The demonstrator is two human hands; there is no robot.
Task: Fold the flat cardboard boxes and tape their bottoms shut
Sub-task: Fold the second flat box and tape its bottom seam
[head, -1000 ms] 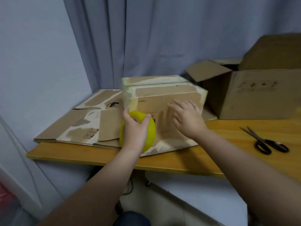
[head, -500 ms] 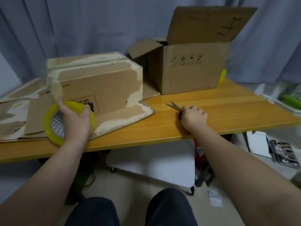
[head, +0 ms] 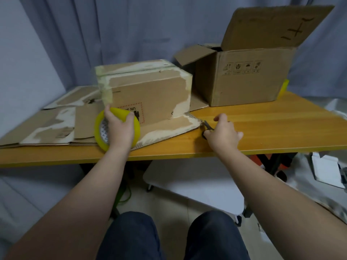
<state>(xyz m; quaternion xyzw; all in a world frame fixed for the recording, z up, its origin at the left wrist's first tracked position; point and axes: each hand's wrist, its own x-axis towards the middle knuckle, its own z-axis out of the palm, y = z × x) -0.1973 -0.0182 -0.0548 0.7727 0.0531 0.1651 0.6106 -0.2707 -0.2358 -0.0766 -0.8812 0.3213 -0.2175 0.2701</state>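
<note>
Gripping on both sides: the left hand is clamped over the yellow tape roll, thumb on one side of the rim and fingers on the other, while the right hand is curled over the handles of the scissors, which are mostly hidden under it.

Everything sits on the wooden table, and the folded box serves as the landmark. Behind and to the right of that box stands a larger open box with its flaps up. The folded box itself is upside down (its printed label reads inverted), with its taped bottom facing up and one lower flap splayed toward the person. Flat cardboard lies to the left of the folded box, some of it running under it. The roll is held on edge at the box's near left corner, just in front of its face. A pale tape strip seems to run from the roll up that corner to the box top. The scissors lie off the box's near right corner, blades pointing toward it and nearly touching the splayed flap.

Cutting the strip looks like the step in hand. Its long axis runs up and down the corner, well to the left of the scissors. The right hand must therefore carry them left across the box front and meet the strip crosswise between roll and box.
</note>
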